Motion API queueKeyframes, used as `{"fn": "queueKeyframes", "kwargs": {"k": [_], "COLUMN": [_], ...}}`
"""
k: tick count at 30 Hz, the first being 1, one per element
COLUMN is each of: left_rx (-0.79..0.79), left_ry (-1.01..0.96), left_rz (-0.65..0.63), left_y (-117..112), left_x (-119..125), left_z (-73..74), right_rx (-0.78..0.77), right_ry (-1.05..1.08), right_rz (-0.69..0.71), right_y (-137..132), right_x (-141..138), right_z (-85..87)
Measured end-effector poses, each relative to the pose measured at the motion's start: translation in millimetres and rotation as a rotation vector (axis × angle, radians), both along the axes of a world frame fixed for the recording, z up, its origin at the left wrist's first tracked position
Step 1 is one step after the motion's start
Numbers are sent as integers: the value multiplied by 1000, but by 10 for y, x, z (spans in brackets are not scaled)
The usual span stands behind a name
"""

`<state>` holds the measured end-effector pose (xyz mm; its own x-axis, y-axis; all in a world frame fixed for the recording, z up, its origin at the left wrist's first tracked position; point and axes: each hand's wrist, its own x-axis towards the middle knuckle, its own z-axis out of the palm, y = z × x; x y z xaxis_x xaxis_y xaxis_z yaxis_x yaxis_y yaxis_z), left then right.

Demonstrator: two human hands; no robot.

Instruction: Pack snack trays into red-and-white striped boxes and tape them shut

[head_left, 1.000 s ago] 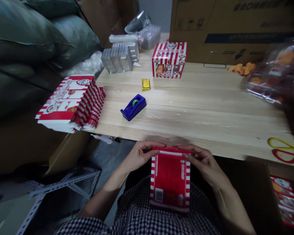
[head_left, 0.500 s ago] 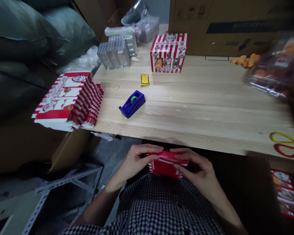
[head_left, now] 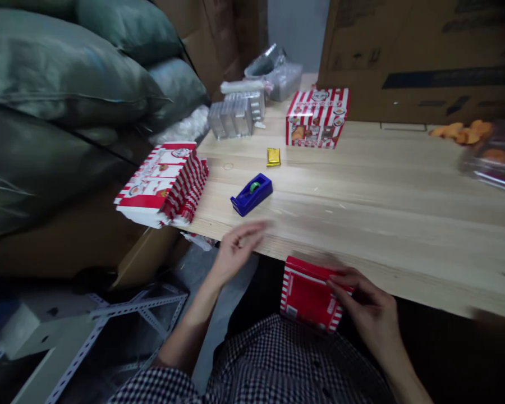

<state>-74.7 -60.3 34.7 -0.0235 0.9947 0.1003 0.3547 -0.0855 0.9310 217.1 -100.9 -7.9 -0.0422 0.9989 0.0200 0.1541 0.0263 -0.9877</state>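
My right hand (head_left: 372,306) grips a red and white striped cardboard box (head_left: 309,294) by its right edge, thumb in front. The box is held tilted above my lap, at the near edge of the table. Away from it, my left hand (head_left: 238,249) is raised at the table's front edge with nothing in it; its fingers stretch to the right, blurred by motion, the thumb apart. The thing nearest to this hand is a blue tape dispenser (head_left: 251,195) with a green core, standing on the table beyond it.
On the wooden table (head_left: 387,207) lie a stack of flat striped cartons (head_left: 160,179), a small yellow packet (head_left: 273,157) and a standing striped box (head_left: 317,119). Clear plastic trays (head_left: 231,118) stand behind. Orange pieces (head_left: 465,132) lie at the right by a big carton (head_left: 421,62).
My left hand has let go of the box and moved away from it, toward the tape dispenser. My right hand alone keeps the box, now tilted. The view has shifted left.
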Motion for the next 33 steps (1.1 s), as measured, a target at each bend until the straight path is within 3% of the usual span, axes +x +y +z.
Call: {"fn": "queueKeyframes", "kwargs": {"k": [2, 4, 8, 12, 19, 22, 29, 31, 33], "left_rx": [155, 86, -226, -371, -366, -290, -104, -58, -13], "left_ry": [159, 246, 157, 29, -212, -288, -250, -201, -165], "left_rz": [271, 383, 256, 147, 147, 194, 413, 484, 529], "left_y": [283, 581, 1038, 1212, 1163, 998, 706, 642, 526], "left_x": [-269, -515, -819, -933, -963, -931, -807, -760, -641], "left_z": [51, 58, -32, -66, 10, -80, -494, -485, -375], "right_rx": [4, 15, 20, 5, -25, -29, -40, 3, 69], "right_ry": [14, 41, 44, 52, 66, 91, 138, 160, 164], "right_rz": [-5, 8, 25, 10, -22, -43, -59, -75, -85], "right_y": [33, 39, 6, -1, 34, 33, 38, 23, 0], "right_x": [12, -22, -118, -94, -53, -67, -149, -188, -223], "right_z": [-37, -43, -6, -7, -5, 10, 94, 171, 259]}}
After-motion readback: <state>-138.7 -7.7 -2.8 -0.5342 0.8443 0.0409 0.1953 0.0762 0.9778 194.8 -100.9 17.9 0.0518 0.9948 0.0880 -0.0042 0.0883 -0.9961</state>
